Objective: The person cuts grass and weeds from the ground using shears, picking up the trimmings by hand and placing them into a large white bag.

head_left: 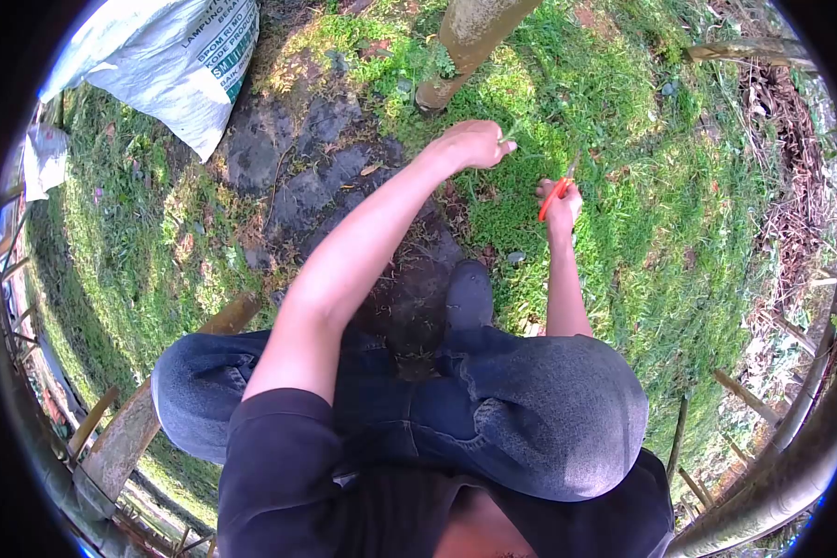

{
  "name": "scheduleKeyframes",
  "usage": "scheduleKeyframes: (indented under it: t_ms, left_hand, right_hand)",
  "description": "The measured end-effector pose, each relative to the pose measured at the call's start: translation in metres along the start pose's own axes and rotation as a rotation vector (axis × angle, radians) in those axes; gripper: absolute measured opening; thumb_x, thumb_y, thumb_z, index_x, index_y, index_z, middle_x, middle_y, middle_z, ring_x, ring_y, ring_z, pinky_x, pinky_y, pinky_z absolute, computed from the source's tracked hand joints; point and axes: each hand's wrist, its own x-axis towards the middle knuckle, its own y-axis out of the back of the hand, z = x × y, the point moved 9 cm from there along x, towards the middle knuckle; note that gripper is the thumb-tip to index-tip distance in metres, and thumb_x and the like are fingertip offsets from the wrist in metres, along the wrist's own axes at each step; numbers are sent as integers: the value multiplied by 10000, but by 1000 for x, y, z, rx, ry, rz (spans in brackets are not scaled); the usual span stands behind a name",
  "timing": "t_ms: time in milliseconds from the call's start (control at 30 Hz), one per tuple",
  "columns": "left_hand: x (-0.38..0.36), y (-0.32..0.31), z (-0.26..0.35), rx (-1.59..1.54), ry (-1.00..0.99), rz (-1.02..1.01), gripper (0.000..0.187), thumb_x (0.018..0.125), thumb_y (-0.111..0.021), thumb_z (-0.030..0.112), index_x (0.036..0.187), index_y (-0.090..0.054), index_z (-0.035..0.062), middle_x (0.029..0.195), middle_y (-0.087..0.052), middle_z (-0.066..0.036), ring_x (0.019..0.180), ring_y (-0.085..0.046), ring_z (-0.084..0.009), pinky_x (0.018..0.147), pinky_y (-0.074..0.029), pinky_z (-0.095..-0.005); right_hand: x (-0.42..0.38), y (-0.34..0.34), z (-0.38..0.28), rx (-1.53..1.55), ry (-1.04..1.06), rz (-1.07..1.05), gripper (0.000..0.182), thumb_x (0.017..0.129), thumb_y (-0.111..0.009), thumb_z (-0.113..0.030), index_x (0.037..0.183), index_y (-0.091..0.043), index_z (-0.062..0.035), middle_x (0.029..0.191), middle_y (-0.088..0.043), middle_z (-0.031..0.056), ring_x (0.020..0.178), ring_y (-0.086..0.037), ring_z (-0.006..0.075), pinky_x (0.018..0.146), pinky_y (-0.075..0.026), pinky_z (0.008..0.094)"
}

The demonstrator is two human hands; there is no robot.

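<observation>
My left hand (476, 145) is stretched out over the low green plants (516, 200), its fingers pinched together on a few thin green stems (506, 139). To its right and a little nearer to me, my right hand (561, 206) grips a pair of scissors (554, 196) by the orange handles. The metal blades point up and away from me, just above the grass. Whether the blades are apart cannot be made out. A gap of ground cover lies between the two hands.
A wooden post (465, 51) rises just beyond my left hand. A white printed sack (172, 70) lies at the upper left, near dark flat ground (293, 139). My grey boot (470, 293) is planted below my hands. Dry sticks (790, 158) and bamboo poles (763, 507) line the right.
</observation>
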Motion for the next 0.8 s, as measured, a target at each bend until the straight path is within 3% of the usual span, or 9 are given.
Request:
scheduleKeyframes:
  t_ms: [100, 233, 300, 367, 467, 567, 667, 767, 800]
  left_hand:
    - [-20, 17, 36, 118, -105, -213, 574, 1017, -506, 510, 928, -693, -24, 903, -693, -224, 833, -680, -345, 805, -503, -479]
    - [-40, 61, 50, 280, -84, -190, 509, 1048, -485, 409, 894, -670, -40, 792, -642, -143, 715, -624, -255, 723, -496, -473]
    - [-61, 77, 57, 403, -118, -211, 536, 1050, -469, 445, 911, -655, -38, 798, -644, -144, 760, -647, -269, 756, -500, -484]
    - [-66, 79, 48, 352, -76, -203, 563, 1046, -460, 482, 905, -659, -26, 827, -655, -154, 814, -656, -281, 809, -504, -474]
    - [-43, 42, 18, 179, -53, -230, 561, 1036, -473, 501, 885, -662, -5, 866, -670, -153, 851, -656, -278, 856, -501, -459]
    - [-21, -10, -9, 72, -30, -304, 528, 1019, -506, 493, 863, -659, 13, 914, -686, -159, 887, -667, -289, 864, -497, -440]
    - [-10, -54, -23, 8, 9, -255, 547, 1010, -505, 511, 928, -687, 3, 987, -695, -203, 925, -665, -304, 863, -492, -449]
    - [-1, -78, -35, -96, 81, -281, 547, 998, -523, 511, 943, -698, -5, 1014, -693, -220, 935, -666, -320, 856, -493, -451]
    - [16, -87, -44, -102, 69, -184, 536, 990, -538, 497, 909, -706, -6, 985, -698, -223, 909, -678, -320, 837, -499, -448]
  right_hand:
    - [-5, 23, -10, -8, -20, 22, 280, 861, -764, -182, 1006, -591, -17, 852, -722, 83, 711, -702, 138, 568, -538, 247]
    - [-10, 41, -1, -245, 40, -61, 332, 802, -811, -234, 1014, -661, -27, 829, -725, 73, 745, -699, 153, 647, -545, 291]
    - [-33, 49, -19, -473, 105, -123, 363, 768, -845, -271, 994, -693, -31, 839, -728, 72, 777, -701, 168, 705, -547, 316]
    - [-53, 46, -16, -458, 95, -167, 400, 728, -881, -308, 974, -713, -41, 841, -727, 72, 772, -679, 181, 758, -532, 340]
    - [-77, 29, -4, -479, 124, -191, 469, 712, -908, -295, 1027, -671, -40, 836, -705, 68, 728, -653, 191, 742, -537, 372]
    - [-79, 11, 12, -471, 176, -151, 386, 751, -880, -225, 910, -585, -33, 798, -686, 77, 690, -641, 198, 701, -533, 362]
    - [-76, 9, 15, -274, 184, -51, 343, 774, -852, -198, 847, -556, -42, 720, -652, 79, 655, -631, 207, 678, -525, 362]
    - [-58, 11, 40, -301, 220, 19, 311, 781, -834, -190, 818, -559, -50, 671, -625, 85, 616, -617, 223, 650, -514, 371]
    - [-58, 11, 38, -328, 197, 17, 310, 780, -835, -192, 810, -559, -53, 674, -627, 89, 610, -614, 226, 641, -510, 376]
